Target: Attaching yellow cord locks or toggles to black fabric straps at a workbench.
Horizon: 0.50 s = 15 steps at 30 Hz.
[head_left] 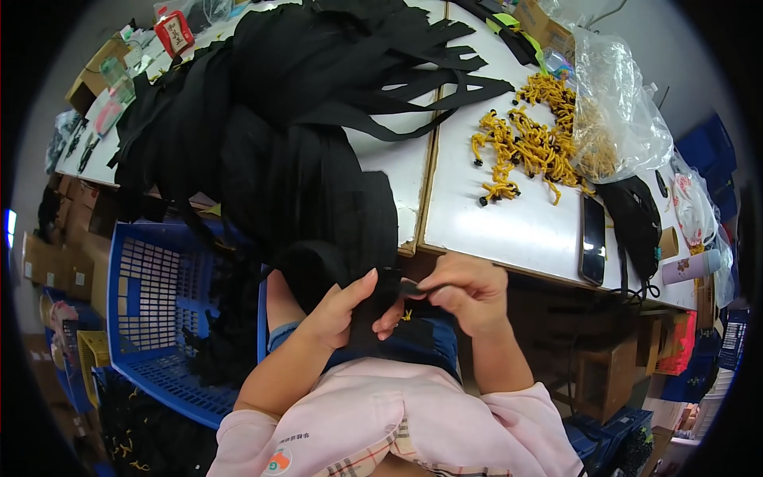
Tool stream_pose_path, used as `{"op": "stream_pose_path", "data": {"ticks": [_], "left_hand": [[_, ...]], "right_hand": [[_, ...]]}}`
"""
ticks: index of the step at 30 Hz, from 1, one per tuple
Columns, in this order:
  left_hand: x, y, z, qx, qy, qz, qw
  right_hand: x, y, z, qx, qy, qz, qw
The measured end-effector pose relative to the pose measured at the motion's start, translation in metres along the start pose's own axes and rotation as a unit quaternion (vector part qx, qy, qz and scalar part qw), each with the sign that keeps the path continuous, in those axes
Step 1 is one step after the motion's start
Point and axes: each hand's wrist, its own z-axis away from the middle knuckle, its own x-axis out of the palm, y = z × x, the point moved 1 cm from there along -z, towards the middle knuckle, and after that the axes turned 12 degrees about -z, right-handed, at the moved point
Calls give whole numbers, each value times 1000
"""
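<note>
Close to the table's front edge, my left hand (346, 308) is closed around a black fabric strap (385, 280), its thumb on one side and fingertips showing on the other. My right hand (470, 292), just to the right, pinches a narrow dark end (433, 289) that leads toward the left hand's fingers. Whether this end is part of the strap or a separate piece, I cannot tell. Above my hands, a big heap of black fabric straps (262, 103) covers the left of the table and hangs over its edge. A bit of yellow cord (407, 316) shows below my fingers.
Yellow cords with black ends (528, 143) lie in a loose pile on the white table (469, 226), beside a clear plastic bag (620, 103). A phone (592, 238), a black pouch (633, 219) and a light purple bottle (690, 268) are at right. A blue crate (171, 334) holding black straps stands at left.
</note>
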Motion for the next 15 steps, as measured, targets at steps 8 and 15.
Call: {"op": "stream_pose_path", "data": {"ticks": [8,15], "left_hand": [[5,-5,-1,39,182,-147,971],[19,-3,-10,133,259,-281,914]], "right_hand": [[17,13,14,103,171,-19,980],[20,8,12,54,108,207,971]]}}
